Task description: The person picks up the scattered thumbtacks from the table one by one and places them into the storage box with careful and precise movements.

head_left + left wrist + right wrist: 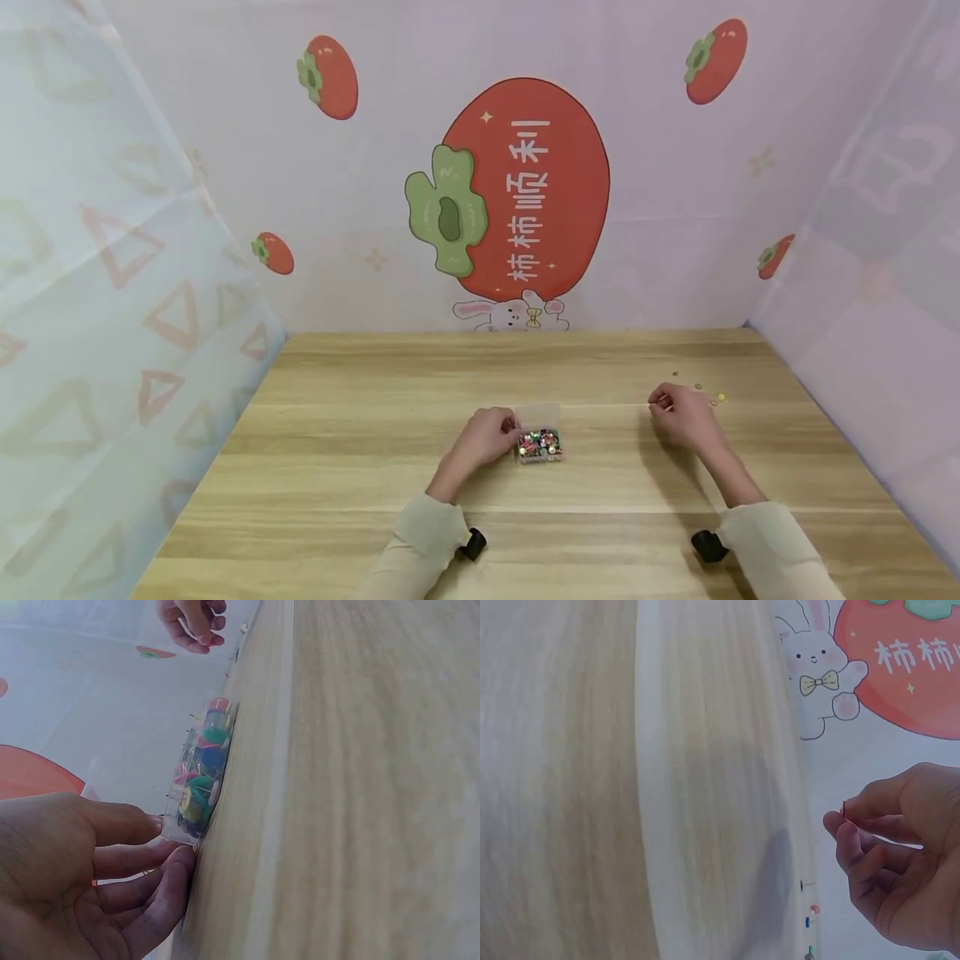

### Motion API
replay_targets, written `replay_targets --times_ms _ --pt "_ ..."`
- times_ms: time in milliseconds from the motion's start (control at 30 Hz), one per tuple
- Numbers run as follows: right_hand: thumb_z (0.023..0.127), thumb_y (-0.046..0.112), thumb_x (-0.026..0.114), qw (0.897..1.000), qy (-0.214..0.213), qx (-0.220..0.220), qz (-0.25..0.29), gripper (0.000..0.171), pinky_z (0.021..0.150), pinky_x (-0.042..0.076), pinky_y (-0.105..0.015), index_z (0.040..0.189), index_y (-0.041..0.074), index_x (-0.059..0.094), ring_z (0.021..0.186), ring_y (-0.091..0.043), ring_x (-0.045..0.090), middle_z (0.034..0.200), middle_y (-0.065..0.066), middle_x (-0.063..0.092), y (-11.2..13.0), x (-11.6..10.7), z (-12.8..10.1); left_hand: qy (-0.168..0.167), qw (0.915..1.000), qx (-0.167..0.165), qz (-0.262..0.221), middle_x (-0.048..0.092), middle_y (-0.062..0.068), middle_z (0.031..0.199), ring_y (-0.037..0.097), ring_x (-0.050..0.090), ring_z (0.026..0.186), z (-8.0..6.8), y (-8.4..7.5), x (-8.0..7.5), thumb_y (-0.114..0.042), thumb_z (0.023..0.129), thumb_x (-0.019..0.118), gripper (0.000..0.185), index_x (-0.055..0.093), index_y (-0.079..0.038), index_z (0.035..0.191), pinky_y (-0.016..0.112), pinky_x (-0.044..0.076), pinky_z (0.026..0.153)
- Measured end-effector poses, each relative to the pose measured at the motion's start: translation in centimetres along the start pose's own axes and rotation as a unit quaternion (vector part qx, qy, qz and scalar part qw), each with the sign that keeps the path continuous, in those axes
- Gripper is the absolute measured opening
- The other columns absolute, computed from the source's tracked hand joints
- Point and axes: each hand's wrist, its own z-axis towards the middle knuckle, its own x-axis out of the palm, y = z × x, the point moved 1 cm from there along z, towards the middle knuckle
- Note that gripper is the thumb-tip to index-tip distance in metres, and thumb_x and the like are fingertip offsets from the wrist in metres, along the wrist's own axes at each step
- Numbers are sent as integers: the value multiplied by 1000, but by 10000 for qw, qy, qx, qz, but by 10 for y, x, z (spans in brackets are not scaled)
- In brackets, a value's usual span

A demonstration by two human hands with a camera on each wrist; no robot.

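Holding a red pin (843, 809) between thumb and forefinger, the right hand (678, 412) is raised a little above the bench (375, 467), well to the right of the box (539, 444). The pin is pinched at the fingertips only; its point cannot be made out. The box, a small clear one with its lid folded back behind it, lies near the middle of the bench and is filled with coloured pins. It is steadied at its left end by the left hand (487, 435), whose fingers (146, 825) are laid straight against the wall of the box rather than wrapped round it, so that grip is a loose, bracing one.

The step in hand is judged to be the carrying of the pin across to the box. It would be done best if the pin were kept pinched by its head, point away from the skin, and let go low over the open box so that it does not bounce out. The box should be kept pressed to the bench meanwhile, since so light a box is probably easily shoved. More loose pins (718, 398) lie just beyond the right hand, near the bench's right edge.
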Motion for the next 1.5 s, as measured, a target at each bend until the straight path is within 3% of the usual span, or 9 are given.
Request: replay_targets --times_ms 333,933,1500 --pt "89 5 62 9997 152 37 160 11 70 53 -41 92 -1 71 75 -23 66 83 -10 72 21 5 -4 7 10000 -45 24 71 3 86 10 59 72 0 -3 -2 -20 95 66 11 71 -9 91 26 50 67" --pt "86 3 70 9981 161 -389 447 5 64 48 -25 84 6 67 70 -11 60 76 -2 68 56 29 -8 27 9999 -43 90 71 4 85 12 59 73 -2 -6 -4 -20 95 66 12 70 -10 91 28 49 67" --pt "88 3 71 9929 521 -689 815 8 65 47 -22 84 9 68 71 -6 58 77 1 69 94 56 -11 4 9999 -46 151 70 2 82 9 57 69 2 -3 -3 -21 96 66 14 70 -10 90 26 48 66"
